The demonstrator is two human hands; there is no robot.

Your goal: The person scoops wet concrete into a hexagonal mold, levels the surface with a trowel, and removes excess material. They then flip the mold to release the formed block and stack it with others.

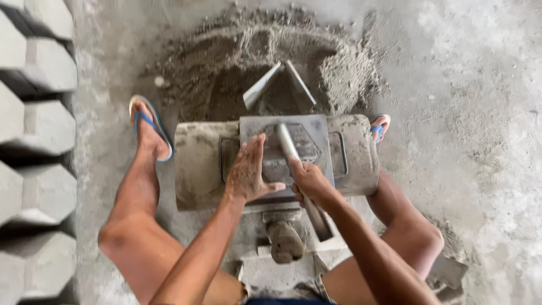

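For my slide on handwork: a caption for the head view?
Left hand flat on metal mould, right hand gripping its handle.

Steel mould plate [307, 133] dull, cement-smeared; mortar heap [339, 68] coarse, grainy; concrete floor [480, 113] rough.

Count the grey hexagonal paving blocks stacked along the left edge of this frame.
6, in a column at the left edge: top corner block, then, and a sliver. More may lie outside the frame.
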